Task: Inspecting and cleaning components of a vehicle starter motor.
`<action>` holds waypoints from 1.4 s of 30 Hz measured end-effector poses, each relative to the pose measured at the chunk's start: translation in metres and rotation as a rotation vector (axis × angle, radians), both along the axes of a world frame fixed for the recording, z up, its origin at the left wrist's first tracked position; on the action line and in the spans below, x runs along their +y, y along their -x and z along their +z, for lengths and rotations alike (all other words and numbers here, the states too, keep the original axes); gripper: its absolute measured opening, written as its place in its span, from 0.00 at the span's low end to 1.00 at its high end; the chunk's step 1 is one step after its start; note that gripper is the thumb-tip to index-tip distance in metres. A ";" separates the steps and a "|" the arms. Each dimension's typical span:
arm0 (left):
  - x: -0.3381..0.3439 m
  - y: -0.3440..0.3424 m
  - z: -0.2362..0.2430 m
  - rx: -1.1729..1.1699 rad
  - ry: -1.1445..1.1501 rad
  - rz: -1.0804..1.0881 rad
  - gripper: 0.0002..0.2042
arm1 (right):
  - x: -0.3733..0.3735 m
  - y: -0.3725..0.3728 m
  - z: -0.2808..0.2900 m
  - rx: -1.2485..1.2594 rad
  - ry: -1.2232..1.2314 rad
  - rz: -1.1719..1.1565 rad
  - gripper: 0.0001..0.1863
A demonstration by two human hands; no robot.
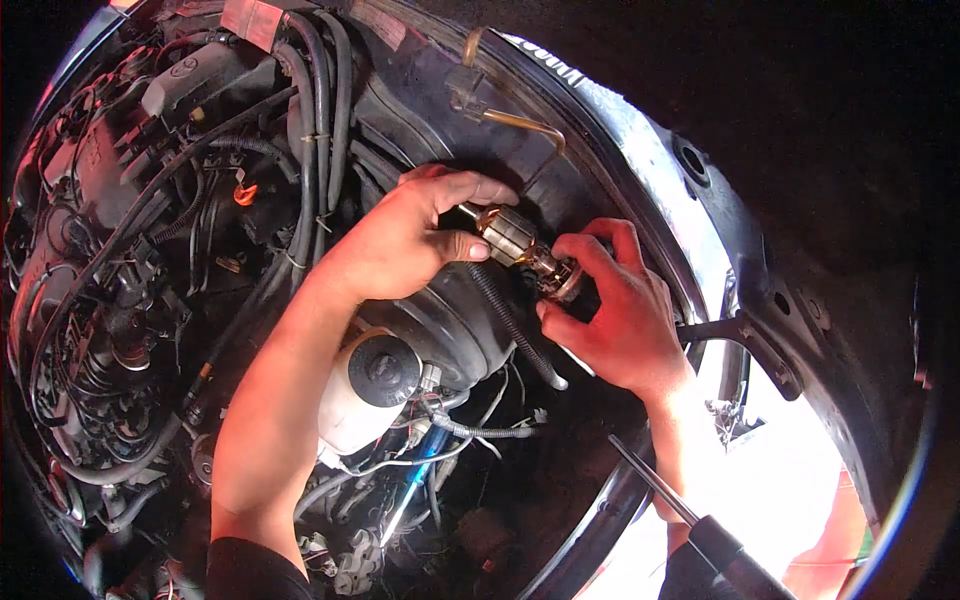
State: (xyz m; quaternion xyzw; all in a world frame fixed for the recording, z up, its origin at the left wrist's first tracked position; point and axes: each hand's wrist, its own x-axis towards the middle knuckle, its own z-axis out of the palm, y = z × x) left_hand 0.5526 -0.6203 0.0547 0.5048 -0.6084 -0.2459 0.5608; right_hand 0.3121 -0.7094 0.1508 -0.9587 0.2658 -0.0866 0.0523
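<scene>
Copper-and-steel motor armature (508, 236), qty 1 — is lying betw. L hand (412, 235) & R hand (625, 325), both touching; long axis is slanting upper L to lower R. L is pinching upper end; R is gripping lower end. Beyond — white reservoir (352, 415), blk. cap (385, 368); engine (205, 80) is filling L side.

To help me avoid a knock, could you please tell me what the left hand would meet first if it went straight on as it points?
The left hand already touches the silver-and-copper cylindrical metal armature, the first thing in its line; beyond that, the right hand seems next, though depth is unclear.
</scene>
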 end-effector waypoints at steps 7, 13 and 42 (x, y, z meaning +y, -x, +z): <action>0.001 -0.002 -0.002 0.078 -0.006 -0.048 0.27 | 0.001 0.000 0.000 0.004 -0.013 -0.009 0.29; 0.002 0.010 -0.005 -0.256 0.050 0.227 0.27 | 0.001 0.001 0.004 0.000 0.013 0.001 0.30; -0.005 -0.004 -0.001 0.136 0.121 -0.066 0.29 | 0.008 0.002 -0.005 -0.015 0.087 -0.003 0.30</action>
